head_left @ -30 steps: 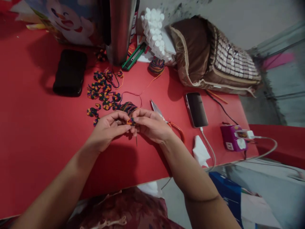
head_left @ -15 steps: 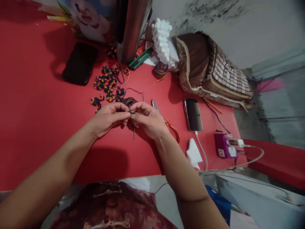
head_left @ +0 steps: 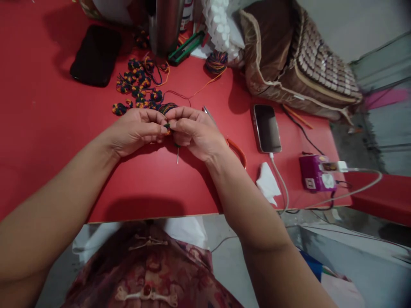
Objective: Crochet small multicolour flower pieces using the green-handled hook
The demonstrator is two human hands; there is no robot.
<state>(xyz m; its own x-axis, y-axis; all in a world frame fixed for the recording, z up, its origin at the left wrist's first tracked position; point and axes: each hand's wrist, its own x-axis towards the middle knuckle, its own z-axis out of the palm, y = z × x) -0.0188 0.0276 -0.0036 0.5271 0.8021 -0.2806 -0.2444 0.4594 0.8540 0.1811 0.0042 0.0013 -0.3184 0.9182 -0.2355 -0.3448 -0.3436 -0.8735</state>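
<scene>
My left hand [head_left: 136, 130] pinches a small dark green and orange crocheted piece [head_left: 167, 128] between thumb and forefinger. My right hand [head_left: 195, 132] meets it there, its thumb and forefinger closed on the piece's other side. Below the right fingers a thin metal crochet hook [head_left: 177, 157] with a bit of green points down; the curled fingers hide its upper part. Just behind the fingertips lies a bundle of dark multicoloured yarn [head_left: 168, 108]. Several finished-looking crocheted pieces [head_left: 138, 83] in green, orange and purple lie beyond my left hand.
Orange-handled scissors [head_left: 237, 152] lie partly behind my right hand. A charging phone [head_left: 267, 128], crumpled tissue [head_left: 268, 185] and purple power adapter [head_left: 316, 173] are on the right. Farther back are a yarn ball [head_left: 216, 62], green cutter [head_left: 186, 48], metal flask [head_left: 165, 28], black phone [head_left: 96, 55] and brown cushion [head_left: 272, 47].
The view has tilted down, so the table items sit higher in the picture. Both hands stay together on the crocheted piece, which now shows more orange and green between the fingertips.
</scene>
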